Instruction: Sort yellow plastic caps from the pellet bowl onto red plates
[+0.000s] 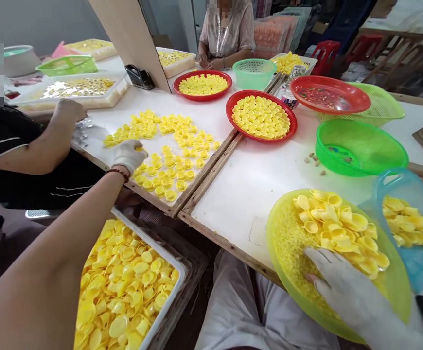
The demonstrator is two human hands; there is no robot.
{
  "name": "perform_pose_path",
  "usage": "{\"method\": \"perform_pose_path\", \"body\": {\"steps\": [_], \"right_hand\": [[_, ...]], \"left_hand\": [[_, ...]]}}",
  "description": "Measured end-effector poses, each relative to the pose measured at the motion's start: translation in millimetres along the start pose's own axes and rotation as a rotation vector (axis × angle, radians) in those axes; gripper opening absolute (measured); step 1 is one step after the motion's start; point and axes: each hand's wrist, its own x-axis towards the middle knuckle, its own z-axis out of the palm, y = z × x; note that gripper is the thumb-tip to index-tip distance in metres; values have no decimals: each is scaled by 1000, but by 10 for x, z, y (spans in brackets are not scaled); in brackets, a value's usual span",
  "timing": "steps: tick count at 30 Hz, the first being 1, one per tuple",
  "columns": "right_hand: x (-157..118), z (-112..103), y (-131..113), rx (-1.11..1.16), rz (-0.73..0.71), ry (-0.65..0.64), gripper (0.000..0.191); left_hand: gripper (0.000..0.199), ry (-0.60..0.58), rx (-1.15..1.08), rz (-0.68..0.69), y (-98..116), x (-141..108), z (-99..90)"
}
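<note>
My left hand [128, 154], in a white glove with a dark bracelet at the wrist, hovers at the table's near edge among small yellow plastic cups [166, 177]. Its fingers are curled, and whatever is between them is hidden. My right hand [337, 277], also gloved, rests in a yellow bowl [277, 228], fingers stretched out and thumb apart. It touches fine yellow granules [293, 238], beside a heap of larger yellow plastic pieces [333, 218]. Below my left arm, a white-rimmed crate [180, 272] is full of loose yellow pieces [127, 282].
Two red trays [229, 114] hold yellow cups. To the right stand a green basin [361, 146], an orange-red tray [330, 95] and a blue scoop [412, 265] with yellow pieces. A co-worker's arm [47, 141] reaches in at left; another person [226, 34] sits behind.
</note>
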Motion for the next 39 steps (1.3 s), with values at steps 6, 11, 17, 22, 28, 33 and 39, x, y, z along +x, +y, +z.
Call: {"method": "perform_pose_path", "body": {"steps": [6,11,17,22,28,33,39], "right_hand": [[-20,4,-93,0,44,29,34],[-43,-35,-89,-33,32,-18,37],[190,-455,-225,103,113,-249,48],[486,-502,-289,191,154,-389,33],[428,-450,-194,299,158,-370,26],[316,-458,-136,330,197,-335,22],[324,-401,12,446,165,-324,22]], "left_hand": [[39,-86,67,-51,-267,381,135],[50,-181,166,-40,-311,448,233],[67,-88,262,83,165,301,285],[40,-15,-32,654,1455,-719,592],[23,-263,-184,1338,2808,-2052,1065],[23,-239,50,1415,3256,-2246,1130],[22,-568,-271,1029,2990,-2281,978]]}}
